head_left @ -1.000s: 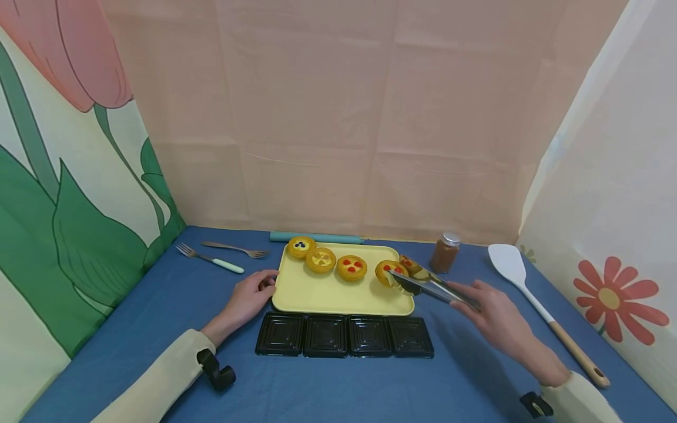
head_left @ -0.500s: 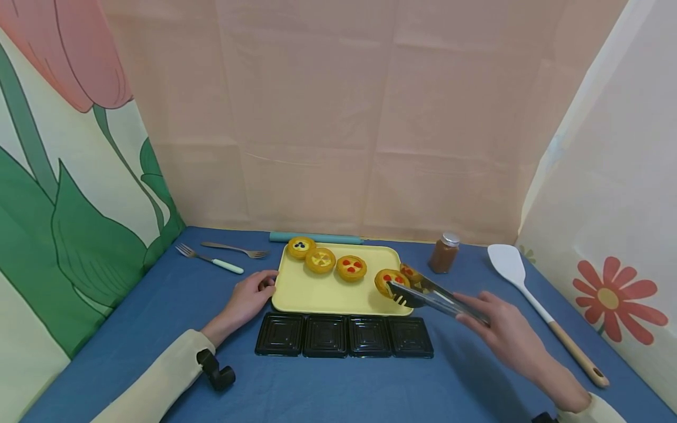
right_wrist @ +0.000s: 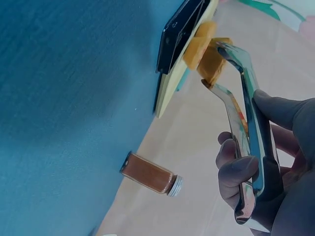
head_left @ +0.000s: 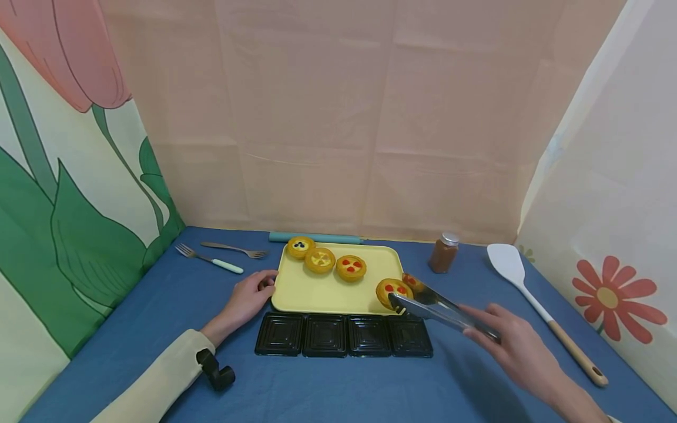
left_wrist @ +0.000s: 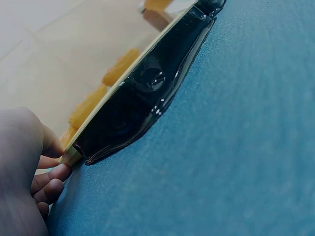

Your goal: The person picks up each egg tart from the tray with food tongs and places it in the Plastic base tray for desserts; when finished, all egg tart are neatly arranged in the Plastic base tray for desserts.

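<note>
My right hand [head_left: 515,346] grips metal tongs [head_left: 449,314]. Between the tong tips is a tart with red topping [head_left: 390,289], over the front right part of the yellow tray [head_left: 317,296]; in the right wrist view this tart [right_wrist: 213,64] appears raised off the tray. My left hand [head_left: 248,299] holds the tray's left edge, thumb and fingers at its corner in the left wrist view. Still on the tray are a blueberry-topped tart [head_left: 300,247], a yellow-topped tart [head_left: 319,260] and another red-topped one [head_left: 351,268].
A black plastic container [head_left: 325,336] with square compartments lies along the tray's front edge. Two forks [head_left: 227,265] are at left, a teal rod [head_left: 317,238] behind the tray. At right stand a brown spice jar [head_left: 444,252] and a long white spatula [head_left: 508,262] with wooden handle.
The tongs and the red-topped tart between their tips have shifted toward me, to the tray's front right. My right hand has moved right and nearer. The left hand stays at the tray.
</note>
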